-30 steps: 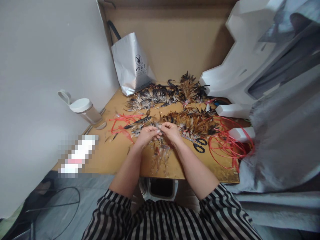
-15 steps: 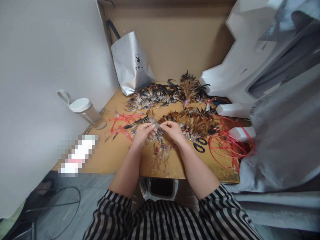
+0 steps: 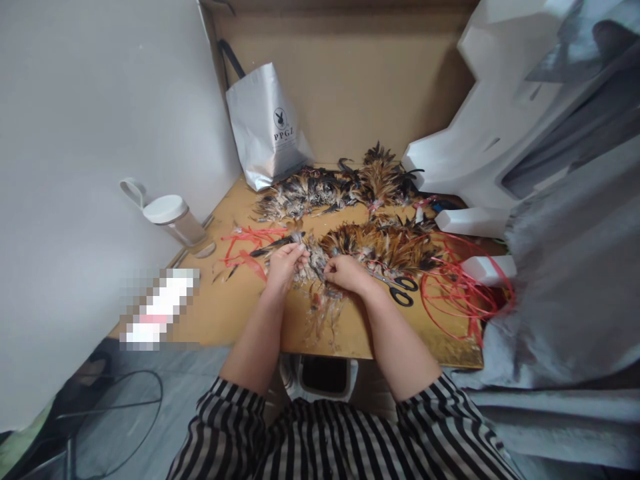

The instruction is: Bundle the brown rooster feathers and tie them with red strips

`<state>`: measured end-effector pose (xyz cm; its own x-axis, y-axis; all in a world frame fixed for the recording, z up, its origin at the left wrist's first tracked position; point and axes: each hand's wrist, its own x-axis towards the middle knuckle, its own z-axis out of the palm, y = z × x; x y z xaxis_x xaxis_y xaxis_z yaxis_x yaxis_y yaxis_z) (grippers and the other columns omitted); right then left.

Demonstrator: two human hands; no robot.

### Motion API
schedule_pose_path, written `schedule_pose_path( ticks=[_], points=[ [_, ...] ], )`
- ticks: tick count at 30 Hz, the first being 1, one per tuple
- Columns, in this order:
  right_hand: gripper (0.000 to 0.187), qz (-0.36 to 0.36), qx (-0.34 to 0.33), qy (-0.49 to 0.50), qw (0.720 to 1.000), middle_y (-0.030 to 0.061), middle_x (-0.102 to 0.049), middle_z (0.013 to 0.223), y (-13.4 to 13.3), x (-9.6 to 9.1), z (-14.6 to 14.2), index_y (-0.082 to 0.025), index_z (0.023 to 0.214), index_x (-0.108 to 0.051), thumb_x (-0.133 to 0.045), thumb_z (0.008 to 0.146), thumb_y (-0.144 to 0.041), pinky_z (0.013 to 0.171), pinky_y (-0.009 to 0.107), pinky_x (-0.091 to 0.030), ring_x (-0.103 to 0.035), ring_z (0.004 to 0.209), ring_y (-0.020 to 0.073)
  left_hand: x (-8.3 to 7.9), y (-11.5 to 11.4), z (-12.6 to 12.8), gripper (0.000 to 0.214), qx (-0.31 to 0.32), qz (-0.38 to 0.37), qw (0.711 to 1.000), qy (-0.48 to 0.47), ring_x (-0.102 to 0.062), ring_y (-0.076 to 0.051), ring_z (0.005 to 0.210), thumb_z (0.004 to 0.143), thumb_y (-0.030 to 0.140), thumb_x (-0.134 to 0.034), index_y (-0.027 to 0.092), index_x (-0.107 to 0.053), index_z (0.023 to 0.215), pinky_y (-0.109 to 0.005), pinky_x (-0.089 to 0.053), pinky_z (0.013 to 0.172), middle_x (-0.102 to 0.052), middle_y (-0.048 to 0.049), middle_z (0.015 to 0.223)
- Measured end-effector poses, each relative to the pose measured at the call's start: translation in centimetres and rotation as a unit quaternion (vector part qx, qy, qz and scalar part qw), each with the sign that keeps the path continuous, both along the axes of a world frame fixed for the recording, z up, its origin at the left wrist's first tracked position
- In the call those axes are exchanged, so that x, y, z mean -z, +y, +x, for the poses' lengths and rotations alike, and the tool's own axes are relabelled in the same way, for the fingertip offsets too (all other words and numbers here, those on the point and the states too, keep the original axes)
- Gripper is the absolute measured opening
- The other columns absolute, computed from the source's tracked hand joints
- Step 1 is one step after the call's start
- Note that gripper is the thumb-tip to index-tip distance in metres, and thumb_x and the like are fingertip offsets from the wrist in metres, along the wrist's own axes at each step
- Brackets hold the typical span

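Note:
My left hand (image 3: 286, 267) is closed in a pinch, with the fluffy grey end of a feather (image 3: 298, 237) showing above its fingertips. Lower and to the right, my right hand (image 3: 347, 272) has its fingers pressed together over loose feathers; whether anything is between them is too small to tell. A pile of grey and pale feathers (image 3: 314, 257) lies between and under both hands. Beyond my right hand spreads a row of brown feathers (image 3: 380, 243). Black-handled scissors (image 3: 403, 291) lie just right of my right wrist. Wispy feather scraps (image 3: 324, 313) are strewn between my forearms.
Farther back lie dark mottled feathers (image 3: 305, 193) and an upright brown bunch (image 3: 379, 177). Red plastic ribbon (image 3: 465, 293) tangles at the right, with more red strips (image 3: 245, 250) at the left. A silver bag (image 3: 265, 127) and a lidded cup (image 3: 175, 220) stand on the table (image 3: 210, 310).
My right hand has drawn away from my left, down and slightly to the right. My left hand stays nearly in place, still pinching the feather. The whole view has shifted slightly.

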<state>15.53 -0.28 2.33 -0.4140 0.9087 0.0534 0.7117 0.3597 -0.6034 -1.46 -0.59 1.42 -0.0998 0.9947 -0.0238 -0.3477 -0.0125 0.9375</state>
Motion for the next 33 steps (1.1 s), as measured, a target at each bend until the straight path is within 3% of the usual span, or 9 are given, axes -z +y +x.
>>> schedule_pose_path(
  ticks=[3,6,8,11,13,16,23,33],
  points=[
    [0.011,-0.003,-0.003,0.018,1.0,0.0,-0.061,0.057,0.1,-0.1,0.4,-0.016,0.057,-0.062,-0.053,0.063,-0.017,0.054,0.021,-0.032,-0.05,0.054,0.0099,0.0,0.0,0.0,0.025,-0.001,-0.004,1.0,-0.006,-0.049,-0.004,0.045,0.061,0.033,-0.068,0.012,-0.058,0.069,-0.015,-0.033,0.04,-0.059,-0.0006,0.061],
    [0.01,-0.055,0.02,0.128,0.99,-0.0013,-0.058,0.054,0.4,-0.3,0.8,-0.015,0.06,-0.062,-0.056,0.063,-0.023,0.05,0.02,-0.032,-0.047,0.05,0.0082,0.0,0.0,0.0,0.025,0.004,0.0,1.0,-0.008,-0.049,-0.004,0.045,0.062,0.033,-0.068,0.011,-0.057,0.069,-0.015,-0.034,0.04,-0.06,-0.0011,0.061],
    [0.015,-0.11,0.047,0.248,0.961,-0.0026,-0.055,0.052,0.5,-0.5,0.9,-0.014,0.064,-0.061,-0.059,0.062,-0.029,0.046,0.019,-0.03,-0.043,0.045,0.0067,0.0,0.0,0.0,0.025,0.006,0.002,1.0,-0.006,-0.049,-0.004,0.045,0.062,0.033,-0.068,0.011,-0.058,0.07,-0.014,-0.033,0.04,-0.06,-0.0012,0.062],
    [0.022,-0.181,0.066,0.414,0.89,-0.0019,-0.058,0.057,0.3,-1.1,0.7,-0.015,0.067,-0.058,-0.064,0.061,-0.035,0.04,0.018,-0.027,-0.04,0.041,0.0051,0.0,-0.1,0.2,0.026,0.02,-0.012,1.0,0.002,-0.049,-0.004,0.045,0.061,0.033,-0.069,0.011,-0.058,0.071,-0.014,-0.033,0.04,-0.06,-0.001,0.061],
    [0.024,-0.209,0.065,0.479,0.85,0.0,-0.061,0.063,0.2,-1.3,0.3,-0.015,0.067,-0.057,-0.067,0.059,-0.036,0.039,0.018,-0.028,-0.042,0.042,0.0052,0.0,-0.2,0.4,0.027,0.046,-0.026,0.999,0.01,-0.05,-0.005,0.046,0.06,0.033,-0.07,0.011,-0.058,0.071,-0.015,-0.033,0.04,-0.061,-0.0018,0.062],
    [0.025,-0.209,0.076,0.518,0.826,-0.0015,-0.059,0.059,0.1,-1.2,-0.3,-0.015,0.069,-0.059,-0.07,0.057,-0.034,0.041,0.018,-0.03,-0.043,0.043,0.0053,-0.2,-0.5,0.6,0.028,0.093,-0.037,0.995,0.019,-0.052,-0.006,0.047,0.06,0.033,-0.07,0.01,-0.059,0.072,-0.015,-0.035,0.041,-0.063,-0.004,0.065],
    [0.023,-0.163,0.09,0.521,0.833,-0.0048,-0.054,0.053,0.0,-0.3,-1.6,-0.015,0.068,-0.061,-0.071,0.055,-0.031,0.047,0.019,-0.032,-0.042,0.045,0.0054,-0.6,-1.0,0.9,0.028,0.13,-0.048,0.99,0.014,-0.053,-0.006,0.047,0.06,0.03,-0.071,0.009,-0.061,0.075,-0.015,-0.036,0.041,-0.063,-0.0049,0.065],
    [0.021,-0.083,0.105,0.461,0.877,-0.0019,-0.059,0.062,0.0,0.0,-2.0,-0.015,0.068,-0.062,-0.067,0.059,-0.033,0.058,0.022,-0.037,-0.048,0.055,0.0088,-0.5,-1.0,0.9,0.026,0.153,-0.047,0.987,0.02,-0.051,-0.005,0.047,0.059,0.029,-0.071,0.009,-0.062,0.073,-0.015,-0.036,0.042,-0.063,-0.0043,0.066]
  ],
)
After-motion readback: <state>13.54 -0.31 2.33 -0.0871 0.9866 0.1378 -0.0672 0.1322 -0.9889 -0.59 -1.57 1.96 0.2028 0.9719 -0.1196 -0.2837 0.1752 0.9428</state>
